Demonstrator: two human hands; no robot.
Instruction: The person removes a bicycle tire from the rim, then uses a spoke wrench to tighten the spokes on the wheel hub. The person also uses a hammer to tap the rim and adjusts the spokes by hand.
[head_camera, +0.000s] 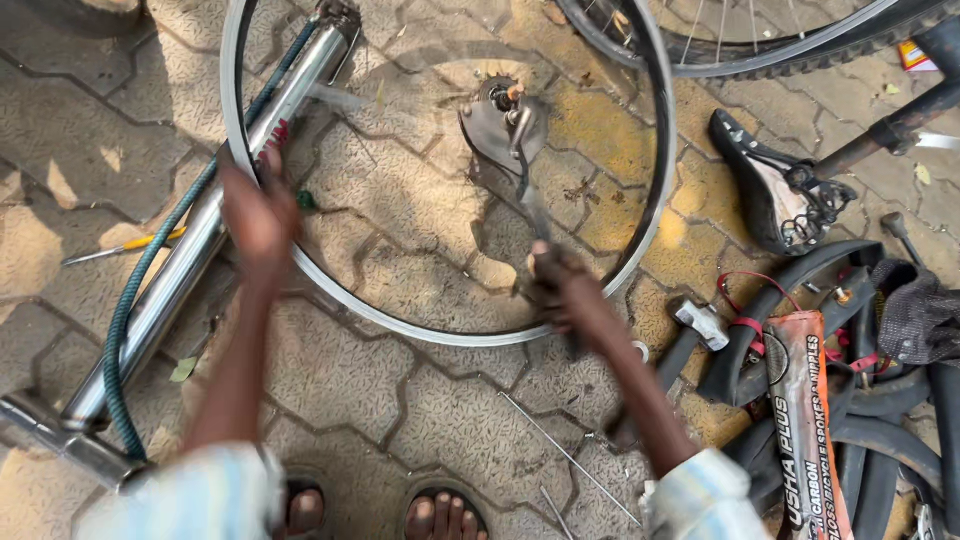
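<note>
A bare silver bicycle wheel rim (420, 325) stands in front of me over the paved ground, its hub (503, 118) near the top centre. The spokes are blurred and hard to make out. My left hand (258, 212) grips the rim on its left side. My right hand (556, 285) is closed on a thin dark tool (528, 190) that reaches up to the hub. My toes (437, 515) show at the bottom edge.
A long silver floor pump (190, 250) with a green hose lies at the left, a yellow-handled screwdriver (125, 247) beside it. At the right lie a black saddle (775, 195), black tyres (880, 450), a spoke packet (805, 420) and a hammer (700, 322). Loose spokes (565, 455) rest on the pavers.
</note>
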